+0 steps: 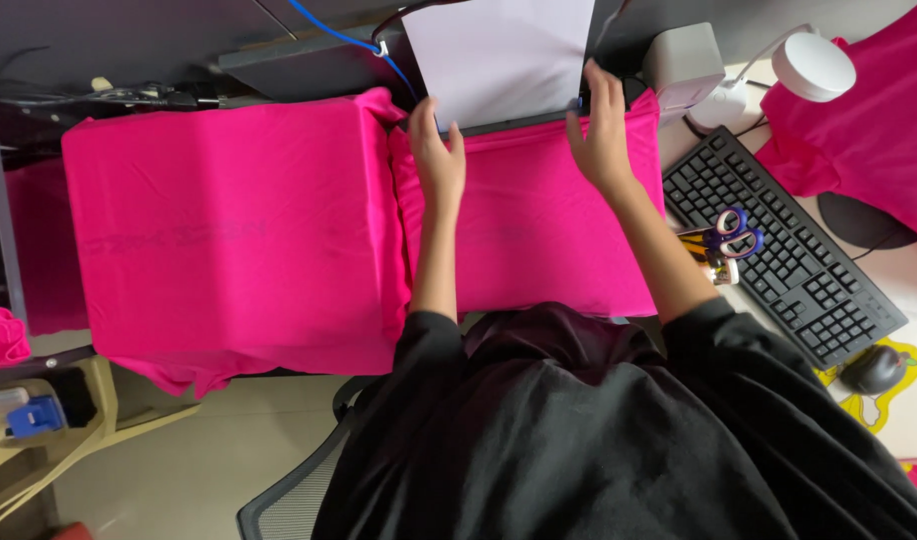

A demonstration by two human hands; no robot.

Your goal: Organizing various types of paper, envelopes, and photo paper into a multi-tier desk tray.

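Note:
A bright pink garment lies flat in front of me. At its far edge stands a white sheet of paper. My left hand grips the sheet's lower left corner, fingers curled over the edge. My right hand holds the sheet's lower right edge, fingers spread along it. Both forearms stretch over the pink cloth. A dark flat platen shows behind the sheet, partly hidden by it.
A stack of folded pink garments lies to the left. A black keyboard sits right, with purple-handled scissors on it, a mouse and a white lamp. More pink cloth lies far right.

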